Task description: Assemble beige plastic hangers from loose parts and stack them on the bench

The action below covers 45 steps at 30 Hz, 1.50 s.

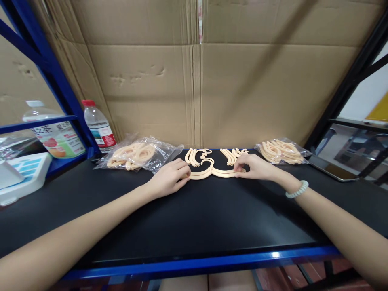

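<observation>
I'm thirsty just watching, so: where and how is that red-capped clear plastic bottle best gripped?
Probably around the clear plastic bottle's round upper body, just above the printed label. The left hand, being nearer, could come from the front, above the crinkled clear plastic bag by its base; the blue metal post crowds its left side.

I observe bright lighting, a diagonal shadow (274,50) across the cardboard (136,81), glare on the blue table edge (275,255), stretched margins.

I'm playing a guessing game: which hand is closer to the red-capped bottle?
Left. The left hand is to the right of the red-capped bottle, at the left end of the curved cream pieces; the right hand is farther right, at their other end.
</observation>
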Motion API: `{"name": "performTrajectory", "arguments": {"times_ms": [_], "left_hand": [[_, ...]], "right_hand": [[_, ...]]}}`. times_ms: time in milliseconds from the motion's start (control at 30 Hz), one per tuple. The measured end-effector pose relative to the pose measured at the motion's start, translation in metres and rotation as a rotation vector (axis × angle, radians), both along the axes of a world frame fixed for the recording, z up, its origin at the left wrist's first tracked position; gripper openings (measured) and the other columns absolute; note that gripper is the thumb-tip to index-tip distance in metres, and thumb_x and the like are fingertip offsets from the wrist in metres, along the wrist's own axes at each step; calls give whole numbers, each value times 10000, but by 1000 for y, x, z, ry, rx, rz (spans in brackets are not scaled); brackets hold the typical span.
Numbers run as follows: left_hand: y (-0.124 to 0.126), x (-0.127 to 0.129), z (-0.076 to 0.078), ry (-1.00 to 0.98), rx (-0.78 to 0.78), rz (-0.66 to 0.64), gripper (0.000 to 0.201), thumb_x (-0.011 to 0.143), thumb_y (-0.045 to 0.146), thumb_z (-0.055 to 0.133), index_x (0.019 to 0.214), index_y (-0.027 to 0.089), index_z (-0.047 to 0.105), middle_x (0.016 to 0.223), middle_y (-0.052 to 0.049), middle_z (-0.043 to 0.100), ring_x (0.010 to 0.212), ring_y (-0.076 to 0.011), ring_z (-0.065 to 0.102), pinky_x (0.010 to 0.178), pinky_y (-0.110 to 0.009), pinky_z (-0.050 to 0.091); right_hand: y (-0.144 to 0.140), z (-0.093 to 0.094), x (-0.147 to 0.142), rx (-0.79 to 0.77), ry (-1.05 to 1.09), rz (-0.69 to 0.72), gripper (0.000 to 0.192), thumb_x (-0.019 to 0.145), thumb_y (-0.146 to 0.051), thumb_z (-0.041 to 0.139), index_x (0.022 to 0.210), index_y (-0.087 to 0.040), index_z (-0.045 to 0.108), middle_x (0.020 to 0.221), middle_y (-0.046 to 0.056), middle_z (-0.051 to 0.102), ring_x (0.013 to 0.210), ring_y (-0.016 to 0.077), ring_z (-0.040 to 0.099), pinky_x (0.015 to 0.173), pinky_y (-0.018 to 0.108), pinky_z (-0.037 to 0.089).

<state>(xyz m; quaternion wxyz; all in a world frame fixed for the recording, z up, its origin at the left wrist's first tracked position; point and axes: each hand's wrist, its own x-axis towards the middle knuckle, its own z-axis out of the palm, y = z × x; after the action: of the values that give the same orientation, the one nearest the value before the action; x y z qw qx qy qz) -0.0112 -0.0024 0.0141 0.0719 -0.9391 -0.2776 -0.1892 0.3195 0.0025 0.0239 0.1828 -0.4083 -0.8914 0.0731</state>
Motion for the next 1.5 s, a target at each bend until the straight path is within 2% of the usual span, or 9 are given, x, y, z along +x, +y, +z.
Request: {"name": "performTrajectory", "arguments": {"times_ms": [167, 333, 433, 733, 867, 967, 1133, 1333, 1500], "left_hand": [[-1, 1, -6, -81, -25, 60, 144, 894, 206, 448, 989, 183, 554, 1001, -83, 594, 960, -219, 554, 814, -330, 467], [2, 0, -10, -80, -64, 85, 152, 900, 200, 441, 968, 182, 575, 986, -82, 623, 935, -212, 588, 811, -330, 482], [4, 0, -11, -96, -74, 93, 154, 895, 182, 437, 956, 180, 579, 963, -81, 625, 919, -209, 588, 808, -337, 485], [6, -1, -13, -154, -76, 94, 145, 867, 147, 447, 956, 180, 556, 975, -75, 614, 923, -207, 580, 816, -345, 479], [5, -1, -15, -199, -65, 89, 181, 847, 155, 464, 1007, 198, 538, 1059, -75, 609, 993, -216, 571, 864, -359, 466], [6, -2, -15, -215, -76, 102, 209, 827, 165, 474, 1021, 201, 542, 1037, -71, 621, 971, -219, 577, 856, -367, 465], [9, -3, -13, -266, -135, 175, 292, 724, 139, 480, 999, 193, 563, 993, -63, 644, 897, -217, 601, 809, -357, 482], [12, -3, -11, -330, -240, 211, 329, 656, 112, 458, 957, 171, 577, 950, -64, 669, 860, -212, 627, 793, -351, 494], [13, -3, -12, -345, -260, 202, 289, 672, 106, 456, 925, 180, 574, 923, -51, 677, 848, -201, 636, 780, -336, 498]], "right_hand": [[-1, 0, 0, -5, -52, -77, 273, 775, -327, 656, 980, -149, 666, 650, 1, 580, 642, 159, 540, 656, 285, 396], [-3, 0, -3, -32, -66, -59, 197, 816, -331, 600, 821, -157, 692, 597, -7, 522, 605, 140, 497, 616, 265, 371], [-2, -1, -3, -69, -43, -67, 198, 809, -331, 599, 800, -151, 682, 598, -10, 519, 573, 126, 470, 580, 253, 355], [1, -7, -3, -63, -26, -92, 184, 813, -326, 594, 800, -150, 646, 591, -19, 510, 558, 117, 456, 569, 246, 342], [2, -2, 2, -82, -14, -81, 259, 812, -374, 591, 895, -139, 664, 600, -15, 523, 548, 120, 467, 555, 252, 349], [5, 3, 14, -120, -7, -87, 299, 806, -378, 589, 970, -142, 669, 605, -14, 528, 526, 117, 466, 524, 251, 347], [9, 9, 33, -190, -19, -123, 281, 770, -323, 602, 978, -149, 674, 624, 1, 541, 552, 131, 498, 507, 251, 360], [10, 4, 31, -243, -51, -121, 364, 769, -382, 630, 1031, -132, 660, 656, 12, 589, 554, 131, 518, 522, 259, 373], [9, 3, 26, -210, -70, -113, 282, 784, -370, 612, 941, -146, 678, 638, 15, 581, 545, 126, 508, 519, 260, 363]]}}
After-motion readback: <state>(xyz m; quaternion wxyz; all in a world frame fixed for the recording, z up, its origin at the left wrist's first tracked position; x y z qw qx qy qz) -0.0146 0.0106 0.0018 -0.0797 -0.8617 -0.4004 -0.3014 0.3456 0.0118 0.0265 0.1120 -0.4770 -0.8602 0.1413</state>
